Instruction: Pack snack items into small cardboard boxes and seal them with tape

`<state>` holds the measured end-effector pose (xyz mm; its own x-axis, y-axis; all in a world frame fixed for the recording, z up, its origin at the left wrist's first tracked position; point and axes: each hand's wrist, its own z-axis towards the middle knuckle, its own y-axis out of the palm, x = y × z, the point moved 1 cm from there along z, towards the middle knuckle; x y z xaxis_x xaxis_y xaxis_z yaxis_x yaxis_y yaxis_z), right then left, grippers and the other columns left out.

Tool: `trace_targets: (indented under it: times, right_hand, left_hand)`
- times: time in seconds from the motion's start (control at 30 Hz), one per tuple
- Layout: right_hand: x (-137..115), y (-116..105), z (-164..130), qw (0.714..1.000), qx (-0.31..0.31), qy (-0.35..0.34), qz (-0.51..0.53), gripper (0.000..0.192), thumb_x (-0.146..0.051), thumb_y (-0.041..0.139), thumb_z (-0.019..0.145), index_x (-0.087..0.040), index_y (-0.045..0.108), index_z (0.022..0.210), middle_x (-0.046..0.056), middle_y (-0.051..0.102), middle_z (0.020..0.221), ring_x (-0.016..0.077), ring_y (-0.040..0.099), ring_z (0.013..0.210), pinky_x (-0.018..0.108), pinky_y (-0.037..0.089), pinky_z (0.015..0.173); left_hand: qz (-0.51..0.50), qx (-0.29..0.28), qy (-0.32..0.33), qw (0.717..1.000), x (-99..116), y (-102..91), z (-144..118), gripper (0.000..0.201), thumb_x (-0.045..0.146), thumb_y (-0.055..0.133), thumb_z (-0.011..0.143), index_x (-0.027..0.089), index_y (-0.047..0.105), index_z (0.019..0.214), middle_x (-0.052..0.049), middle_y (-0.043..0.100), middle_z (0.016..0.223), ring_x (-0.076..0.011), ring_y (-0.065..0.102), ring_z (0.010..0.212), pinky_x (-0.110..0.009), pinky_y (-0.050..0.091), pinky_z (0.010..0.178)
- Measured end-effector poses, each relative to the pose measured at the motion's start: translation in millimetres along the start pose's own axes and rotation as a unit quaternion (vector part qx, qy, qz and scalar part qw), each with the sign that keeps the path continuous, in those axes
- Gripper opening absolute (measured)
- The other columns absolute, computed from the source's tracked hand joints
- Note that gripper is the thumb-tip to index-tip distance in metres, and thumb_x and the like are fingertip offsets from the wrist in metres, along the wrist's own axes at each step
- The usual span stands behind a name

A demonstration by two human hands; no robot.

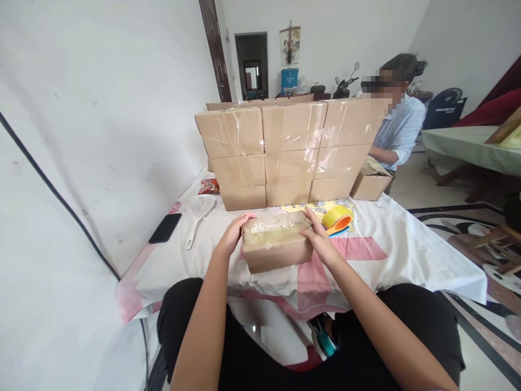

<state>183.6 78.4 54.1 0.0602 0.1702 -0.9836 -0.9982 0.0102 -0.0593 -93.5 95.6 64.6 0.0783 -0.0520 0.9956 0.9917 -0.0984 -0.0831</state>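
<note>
- Box in the grip: matt brown cardboard, smooth-sided, its top crossed by glossy, wrinkled tape.
- Stack beyond the grip: matt cardboard under shiny, creased clear film.
- Roll right of the grip: smooth yellow tape, looking like glossy plastic.
- Scoop left of the grip: pale plastic, pierced with holes.
- Phone farther left: smooth, dark face.
- Packet beyond the scoop: shiny, crinkled wrapper.
- Cover beneath the grip: soft-looking, rumpled matt cloth.

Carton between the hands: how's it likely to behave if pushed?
The carton probably slides rather than rolls: flat faces, low and long. Likely fairly stiff, judging by its straight edges. The wrinkled tablecloth may bunch. Weight unclear; contents hidden.
</note>
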Motion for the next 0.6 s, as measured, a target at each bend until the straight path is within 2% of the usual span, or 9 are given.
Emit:
trace_targets:
  times: [0.07,0.1,0.17,0.23,0.33,0.4,0.47,0.53,0.6]
  right_hand:
    - [-0.8,-1.8,-0.3,1.000,0.002,0.002,0.009,0.081,-0.031,0.063,0.072,-0.035,0.046,0.151,-0.002,0.042,0.161,0.0260,0.026,0.155,0.046,0.015,0.129]
    - [-0.8,-2.2,-0.9,1.000,0.003,0.002,0.015,0.080,-0.031,0.063,0.072,-0.034,0.048,0.150,-0.002,0.042,0.161,0.0257,0.025,0.155,0.045,0.015,0.129]
    - [0.5,-0.9,-2.2,1.000,0.005,0.001,0.028,0.079,-0.030,0.063,0.070,-0.033,0.049,0.148,-0.002,0.040,0.162,0.0248,0.026,0.155,0.043,0.015,0.129]
    - [2.7,2.5,-3.8,0.999,0.010,-0.005,0.036,0.080,-0.030,0.062,0.069,-0.031,0.049,0.148,-0.001,0.038,0.163,0.0243,0.026,0.155,0.042,0.016,0.129]
    - [4.9,4.7,-6.9,0.999,0.018,-0.012,0.038,0.073,-0.032,0.065,0.072,-0.028,0.052,0.143,0.004,0.043,0.160,0.0262,0.034,0.151,0.045,0.024,0.126]
    - [5.3,-2.7,-7.4,0.997,0.039,-0.041,0.051,0.057,-0.036,0.064,0.078,-0.026,0.057,0.134,0.009,0.053,0.150,0.0272,0.047,0.141,0.047,0.034,0.120]
    - [6.9,-20.8,-4.6,0.986,0.123,-0.101,0.047,0.038,-0.040,0.061,0.083,-0.024,0.062,0.117,0.010,0.063,0.131,0.0262,0.058,0.125,0.047,0.042,0.112]
    - [12.5,-46.1,2.0,0.956,0.252,-0.146,0.023,0.028,-0.040,0.059,0.082,-0.023,0.060,0.105,0.008,0.063,0.118,0.0238,0.059,0.115,0.044,0.044,0.107]
    - [22.9,-70.2,11.8,0.932,0.336,-0.136,0.009,0.028,-0.038,0.060,0.079,-0.024,0.053,0.102,0.006,0.057,0.116,0.0218,0.055,0.113,0.041,0.043,0.105]
  left_hand:
    - [0.021,-0.011,-0.008,1.000,5.0,-1.7,-7.1,0.063,0.054,0.060,0.084,0.019,0.058,0.137,-0.013,0.061,0.137,-0.0314,0.058,0.126,-0.042,0.046,0.107]
    - [0.032,-0.012,-0.013,0.999,7.4,-3.4,-11.7,0.075,0.052,0.069,0.080,0.022,0.049,0.146,-0.014,0.052,0.148,-0.0328,0.052,0.133,-0.044,0.042,0.111]
    - [0.067,-0.010,-0.020,0.998,11.0,-6.4,-21.8,0.107,0.044,0.082,0.070,0.028,0.025,0.159,-0.014,0.024,0.166,-0.0342,0.036,0.147,-0.046,0.032,0.119]
    - [0.104,-0.017,-0.032,0.994,12.7,-7.1,-30.4,0.118,0.044,0.082,0.073,0.032,0.007,0.162,-0.013,0.007,0.170,-0.0329,0.025,0.153,-0.047,0.025,0.123]
    - [0.111,-0.040,-0.056,0.991,13.4,-4.2,-35.8,0.108,0.042,0.074,0.081,0.031,0.003,0.162,-0.015,0.015,0.168,-0.0303,0.031,0.151,-0.045,0.028,0.123]
    - [0.093,-0.035,-0.063,0.993,14.0,-2.0,-35.0,0.104,0.039,0.072,0.081,0.030,0.007,0.162,-0.015,0.020,0.167,-0.0298,0.036,0.148,-0.043,0.033,0.120]
    - [0.092,-0.024,-0.064,0.993,14.6,-0.2,-33.4,0.102,0.037,0.073,0.080,0.029,0.011,0.161,-0.014,0.023,0.166,-0.0298,0.037,0.147,-0.042,0.036,0.119]
    - [0.097,-0.011,-0.065,0.993,14.7,1.7,-32.8,0.100,0.035,0.073,0.079,0.029,0.015,0.161,-0.014,0.027,0.165,-0.0301,0.038,0.147,-0.042,0.036,0.119]
    - [0.100,0.007,-0.063,0.993,14.3,3.8,-33.2,0.099,0.034,0.074,0.078,0.028,0.018,0.160,-0.016,0.028,0.164,-0.0312,0.039,0.147,-0.044,0.036,0.119]
